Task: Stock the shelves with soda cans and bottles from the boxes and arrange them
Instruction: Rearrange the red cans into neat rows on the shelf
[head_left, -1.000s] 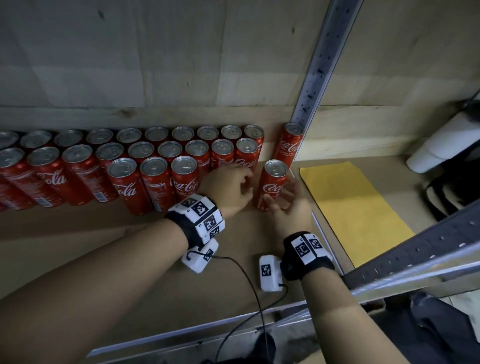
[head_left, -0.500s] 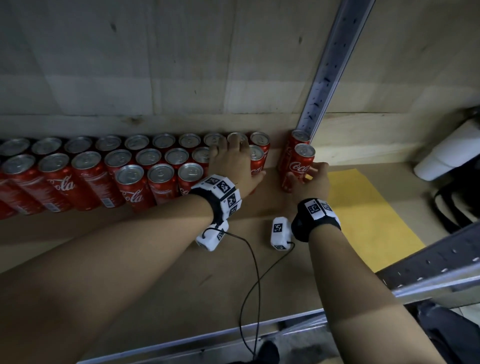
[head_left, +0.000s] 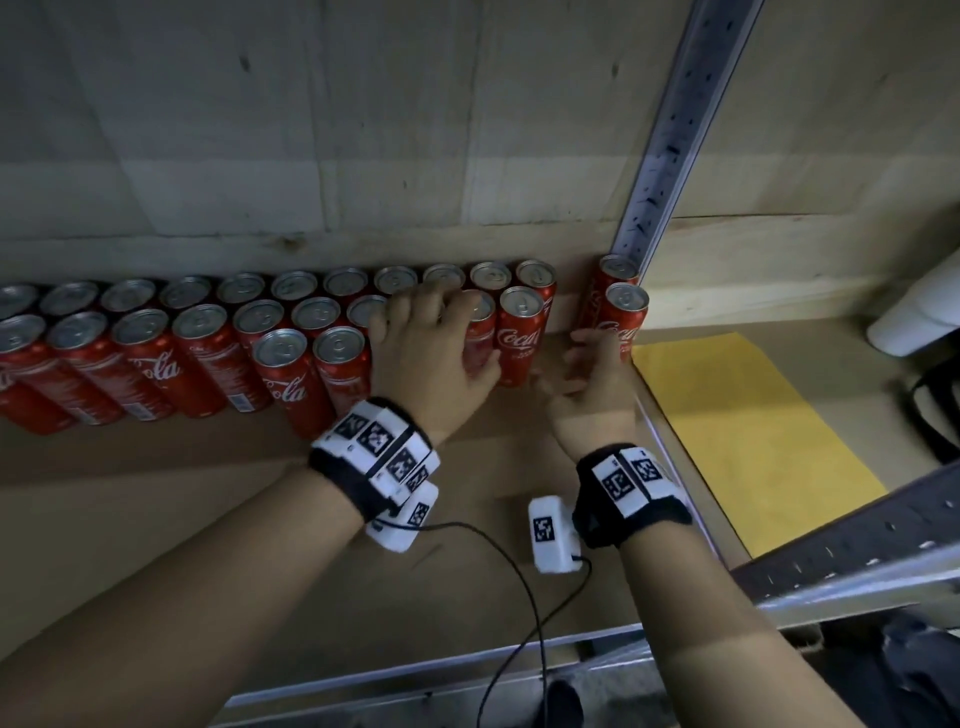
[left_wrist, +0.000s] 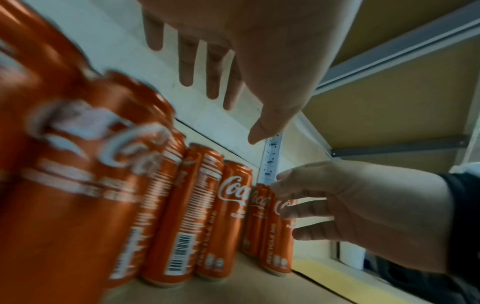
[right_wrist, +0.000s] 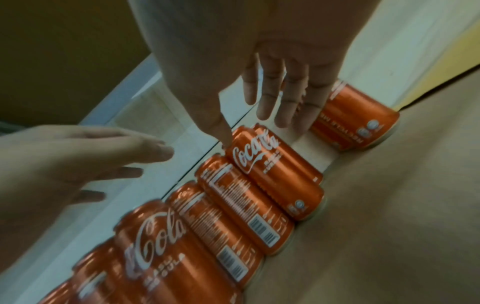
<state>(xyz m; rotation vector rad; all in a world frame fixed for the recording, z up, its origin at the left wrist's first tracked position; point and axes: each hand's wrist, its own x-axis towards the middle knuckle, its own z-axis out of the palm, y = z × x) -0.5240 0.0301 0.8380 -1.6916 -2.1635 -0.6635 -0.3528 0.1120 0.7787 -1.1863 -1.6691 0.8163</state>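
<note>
Head view: upright red soda cans (head_left: 291, 338)

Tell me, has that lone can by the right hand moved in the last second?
Yes. The can went back toward the wall, now beside the metal upright.

I see red cans (head_left: 291, 379) with silver tops and white curly lettering; some carry a white barcode patch with black lines. In my wrist views the same cans (left_wrist: 233, 207) look more orange. The shelf board (head_left: 208, 519) is plain brown, like cardboard. At about 3 o'clock lies a yellow envelope (head_left: 748, 436), one flat colour. The back wall (head_left: 260, 130) is pale beige wood with a lighter horizontal band. The upright post (head_left: 670, 130) at 1 o'clock is silver-grey with small dark slots. Both wrist bands (head_left: 374, 457) are black, with white blocks bearing black square-code patterns. A black cable (head_left: 519, 582) runs toward 6 o'clock. At far right stands a white roll (head_left: 909, 322).
</note>
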